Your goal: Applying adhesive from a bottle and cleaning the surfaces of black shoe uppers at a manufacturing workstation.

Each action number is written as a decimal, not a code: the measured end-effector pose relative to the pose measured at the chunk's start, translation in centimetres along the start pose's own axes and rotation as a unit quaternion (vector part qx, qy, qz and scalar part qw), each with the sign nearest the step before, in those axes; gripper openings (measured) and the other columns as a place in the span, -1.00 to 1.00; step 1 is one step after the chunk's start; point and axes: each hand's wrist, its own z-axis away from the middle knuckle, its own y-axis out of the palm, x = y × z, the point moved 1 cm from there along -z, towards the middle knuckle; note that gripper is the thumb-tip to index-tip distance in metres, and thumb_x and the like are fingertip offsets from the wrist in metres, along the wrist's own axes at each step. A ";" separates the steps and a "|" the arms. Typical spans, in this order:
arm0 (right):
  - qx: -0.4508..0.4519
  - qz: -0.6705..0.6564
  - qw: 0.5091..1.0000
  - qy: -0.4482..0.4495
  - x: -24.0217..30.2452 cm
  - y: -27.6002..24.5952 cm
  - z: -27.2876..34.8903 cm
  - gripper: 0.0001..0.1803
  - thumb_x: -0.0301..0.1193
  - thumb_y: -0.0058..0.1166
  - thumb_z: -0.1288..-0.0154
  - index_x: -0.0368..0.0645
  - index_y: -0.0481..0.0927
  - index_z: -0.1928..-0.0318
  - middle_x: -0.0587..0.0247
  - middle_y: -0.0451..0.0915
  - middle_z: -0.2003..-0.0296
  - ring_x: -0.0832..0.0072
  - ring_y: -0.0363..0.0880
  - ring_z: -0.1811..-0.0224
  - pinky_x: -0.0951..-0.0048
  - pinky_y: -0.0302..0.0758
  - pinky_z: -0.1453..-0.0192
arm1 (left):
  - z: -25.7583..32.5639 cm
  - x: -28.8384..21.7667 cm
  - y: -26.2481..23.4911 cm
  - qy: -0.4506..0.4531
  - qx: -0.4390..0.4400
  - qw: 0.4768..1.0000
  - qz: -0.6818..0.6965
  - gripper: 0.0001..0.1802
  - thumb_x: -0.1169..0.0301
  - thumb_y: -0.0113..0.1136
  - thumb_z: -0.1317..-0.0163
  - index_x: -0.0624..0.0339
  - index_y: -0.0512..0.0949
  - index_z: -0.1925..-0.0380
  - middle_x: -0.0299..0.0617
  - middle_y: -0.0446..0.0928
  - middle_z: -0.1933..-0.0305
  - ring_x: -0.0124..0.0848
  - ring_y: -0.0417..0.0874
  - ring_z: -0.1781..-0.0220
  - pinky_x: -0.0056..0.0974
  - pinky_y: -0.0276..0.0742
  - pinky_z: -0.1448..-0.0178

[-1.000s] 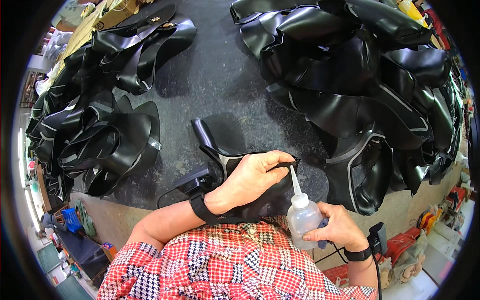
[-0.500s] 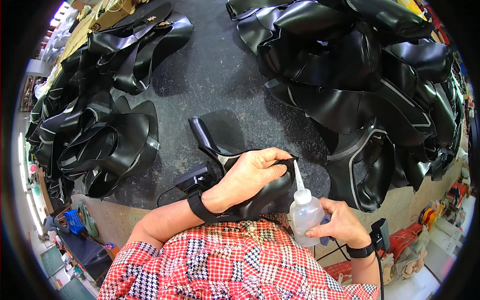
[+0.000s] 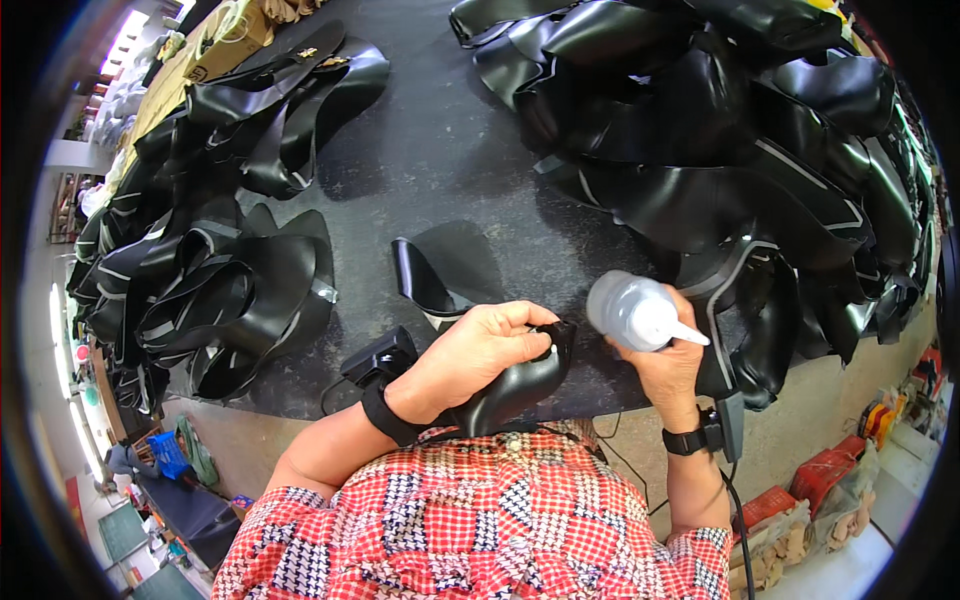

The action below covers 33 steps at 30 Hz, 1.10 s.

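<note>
- The left hand (image 3: 480, 350) pressed down on a curved black leather piece (image 3: 515, 385) at the near edge of the dark counter (image 3: 450, 170), its grip pinching the upper fold between thumb and fingers, apparently to keep the stiff piece from springing open.
- The right hand (image 3: 665, 365) wrapped closed around a translucent squeeze bottle (image 3: 635, 312), lifted clear of the piece with its white nozzle (image 3: 688, 333) pointing away to the right, so nothing would drip on the leather.
- A narrow black strip (image 3: 420, 280) stood curled just beyond the held piece, within easy reach.
- Heaps of similar black pieces (image 3: 720, 150) lay along the far and right edges, and another heap (image 3: 220, 290) along the left edge, leaving the middle as working room.
- A small black device (image 3: 378, 358) with a cable sat at the near edge beside the left wrist.
- Both wrists wore black bands.
</note>
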 end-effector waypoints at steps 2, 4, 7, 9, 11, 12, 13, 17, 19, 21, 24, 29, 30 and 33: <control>-0.021 -0.005 0.998 0.062 1.0 0.1 -0.5 -0.33 -0.57 0.31 0.28 -0.22 0.40 0.00 0.27 0.55 0.20 0.55 0.50 0.15 0.54 0.40 0.03 | 0.3 0.2 -0.4 -0.005 0.010 1.000 0.007 -0.76 0.52 0.03 -0.22 0.33 0.44 0.11 -0.27 0.55 0.27 -0.61 0.55 0.30 -0.51 0.48 0.17; -0.027 0.022 0.998 0.060 2.4 -0.1 -0.1 -0.26 -0.54 0.30 0.20 -0.25 0.30 -0.09 0.19 0.47 0.08 0.50 0.45 0.08 0.52 0.37 0.00 | 0.6 0.7 -0.8 -0.001 0.010 1.000 0.001 -0.75 0.50 0.03 -0.23 0.32 0.43 0.08 -0.27 0.55 0.26 -0.62 0.55 0.29 -0.52 0.48 0.17; -0.123 -0.005 0.987 0.099 2.8 -0.6 4.1 -0.37 -0.64 0.19 0.11 -0.24 0.28 -0.05 0.17 0.45 0.16 0.45 0.44 0.14 0.50 0.40 0.07 | 1.3 0.4 -0.8 0.003 0.009 1.000 0.002 -0.74 0.50 0.03 -0.23 0.33 0.43 0.08 -0.26 0.55 0.26 -0.61 0.55 0.28 -0.51 0.48 0.16; -0.098 -0.185 0.955 0.212 3.6 -0.7 6.2 -0.75 -0.53 0.10 -0.11 -0.20 0.37 0.20 0.28 0.46 0.39 0.63 0.41 0.37 0.61 0.38 0.29 | 0.9 0.7 -0.8 0.005 0.015 1.000 -0.023 -0.73 0.50 0.03 -0.23 0.34 0.42 0.06 -0.26 0.56 0.25 -0.61 0.55 0.28 -0.51 0.48 0.16; -0.071 -0.289 0.917 0.266 4.5 0.6 6.8 -0.83 -0.35 0.01 -0.27 -0.19 0.39 0.33 0.37 0.41 0.54 0.68 0.36 0.52 0.65 0.33 0.42 | 1.2 0.8 -0.4 0.004 0.028 0.998 -0.055 -0.71 0.49 0.03 -0.23 0.35 0.41 0.05 -0.26 0.56 0.24 -0.61 0.55 0.28 -0.51 0.48 0.16; -0.089 -0.272 0.928 0.239 4.7 1.5 6.5 -0.80 -0.34 0.05 -0.24 -0.20 0.39 0.27 0.38 0.41 0.51 0.69 0.37 0.48 0.65 0.32 0.39 | 1.2 0.7 0.1 -0.007 0.042 0.998 -0.044 -0.69 0.50 0.02 -0.23 0.35 0.40 0.03 -0.25 0.56 0.23 -0.60 0.55 0.27 -0.51 0.48 0.15; -0.072 -0.291 0.933 0.199 4.8 2.2 6.0 -0.78 -0.37 0.07 -0.22 -0.20 0.37 0.22 0.37 0.42 0.45 0.68 0.38 0.42 0.65 0.34 0.34 | 1.5 0.5 0.3 -0.017 0.051 0.998 -0.034 -0.67 0.50 0.02 -0.23 0.36 0.39 0.00 -0.24 0.56 0.21 -0.60 0.55 0.26 -0.50 0.48 0.14; 0.001 -0.294 0.938 0.186 7.0 4.4 5.0 -0.53 -0.58 0.11 -0.05 -0.21 0.27 0.00 0.28 0.36 0.18 0.62 0.38 0.16 0.57 0.39 0.07 | 2.3 0.7 -0.2 -0.041 0.062 0.995 -0.064 -0.65 0.54 0.01 -0.21 0.34 0.39 -0.03 -0.24 0.55 0.18 -0.59 0.53 0.18 -0.48 0.46 0.07; 0.025 -0.215 0.973 0.077 6.1 4.9 5.7 -0.62 -0.59 0.14 -0.03 -0.21 0.40 0.09 0.19 0.43 0.14 0.49 0.43 0.09 0.50 0.39 0.04 | 2.5 1.2 -0.1 -0.019 0.068 0.996 -0.060 -0.66 0.54 0.01 -0.21 0.34 0.40 -0.02 -0.25 0.54 0.16 -0.59 0.52 0.16 -0.48 0.45 0.05; 0.017 -0.131 0.991 0.026 6.0 5.6 5.6 -0.79 -0.55 0.17 -0.03 -0.19 0.53 0.25 0.11 0.49 0.11 0.38 0.46 0.07 0.45 0.39 0.02 | 2.9 1.4 -0.4 0.013 0.054 0.995 -0.087 -0.68 0.56 0.01 -0.20 0.35 0.43 0.02 -0.27 0.53 0.14 -0.61 0.49 0.12 -0.49 0.42 0.02; 0.017 0.009 0.998 -0.053 6.1 5.9 5.8 -0.79 -0.54 0.18 -0.03 -0.17 0.54 0.26 0.11 0.53 0.14 0.39 0.47 0.06 0.43 0.39 0.00 | 3.6 1.8 -0.2 0.027 0.051 0.994 -0.097 -0.68 0.54 0.00 -0.21 0.34 0.44 0.02 -0.29 0.53 0.17 -0.62 0.49 0.16 -0.50 0.42 0.05; -0.050 -0.070 0.996 0.028 6.0 8.2 6.5 -0.82 -0.60 0.15 -0.04 -0.22 0.52 0.29 0.20 0.60 0.36 0.53 0.57 0.36 0.55 0.46 0.26 | 3.8 2.5 -1.3 0.017 0.049 0.988 -0.148 -0.74 0.56 0.00 -0.18 0.33 0.51 0.11 -0.35 0.54 0.26 -0.67 0.47 0.27 -0.51 0.42 0.15; -0.052 -0.070 0.996 0.030 6.1 8.6 6.8 -0.82 -0.60 0.15 -0.04 -0.22 0.52 0.29 0.20 0.60 0.36 0.53 0.57 0.36 0.55 0.46 0.26 | 4.0 2.8 -1.4 0.015 0.051 0.988 -0.148 -0.74 0.56 0.00 -0.18 0.33 0.51 0.11 -0.35 0.54 0.26 -0.67 0.47 0.27 -0.51 0.42 0.15; -0.090 -0.110 0.981 0.131 6.0 9.1 7.2 -0.89 -0.53 0.13 -0.12 -0.23 0.49 0.33 0.29 0.57 0.45 0.65 0.51 0.37 0.57 0.43 0.31 | 4.1 3.6 -1.6 0.050 0.031 0.988 -0.145 -0.71 0.56 0.03 -0.18 0.31 0.50 0.07 -0.40 0.53 0.31 -0.70 0.44 0.31 -0.53 0.41 0.20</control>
